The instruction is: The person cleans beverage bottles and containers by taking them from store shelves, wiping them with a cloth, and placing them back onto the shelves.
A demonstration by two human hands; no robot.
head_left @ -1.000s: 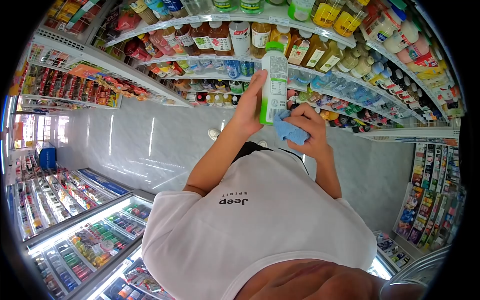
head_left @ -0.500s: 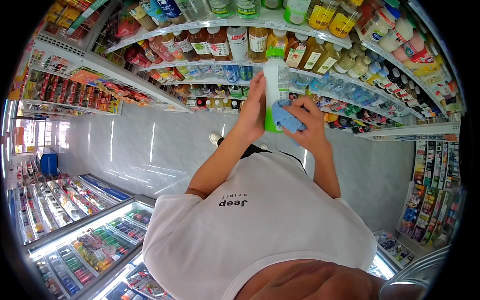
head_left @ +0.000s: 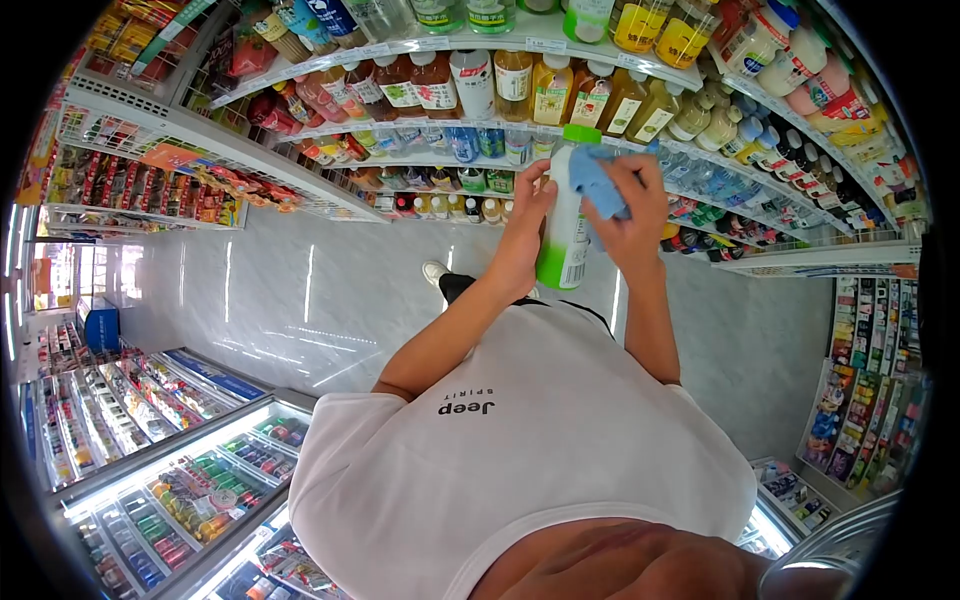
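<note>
Bottle [head_left: 562, 232] at upper centre: left hand [head_left: 522, 222] grips its left side, right hand [head_left: 634, 205] clutches blue cloth [head_left: 597, 185] against its upper right!

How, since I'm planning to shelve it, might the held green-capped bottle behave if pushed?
The green-capped bottle may tip if stood up and pushed near its cap, being tall and narrow. Laid on its side, its rounded body would probably roll. Its smooth-looking sides could slip if the left hand loosened its fingers.
</note>
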